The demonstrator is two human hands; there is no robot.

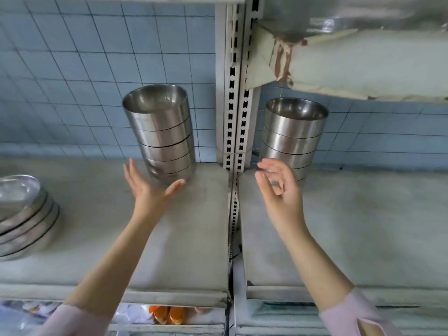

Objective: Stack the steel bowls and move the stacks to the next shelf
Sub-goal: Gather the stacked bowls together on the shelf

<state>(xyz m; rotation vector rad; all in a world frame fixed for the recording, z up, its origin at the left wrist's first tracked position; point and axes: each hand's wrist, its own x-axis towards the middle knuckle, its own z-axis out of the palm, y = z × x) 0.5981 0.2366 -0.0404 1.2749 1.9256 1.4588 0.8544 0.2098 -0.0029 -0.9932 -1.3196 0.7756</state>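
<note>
Both hands are held released: the left hand [150,190] spread just beside the left bowl stack [161,134], the right hand [278,190] loosely curled before the right bowl stack [294,134]. A slotted upright [234,98] is set between the stacks; wider steel dishes [24,214] are piled far left.

Plate stack [26,214] cut off by left frame edge, right bowl stack [293,132] bottom bowls hidden behind right hand [281,190] with blurred fingertips, orange items [167,314] mostly hidden under shelf lip [169,297], can't ID.
</note>
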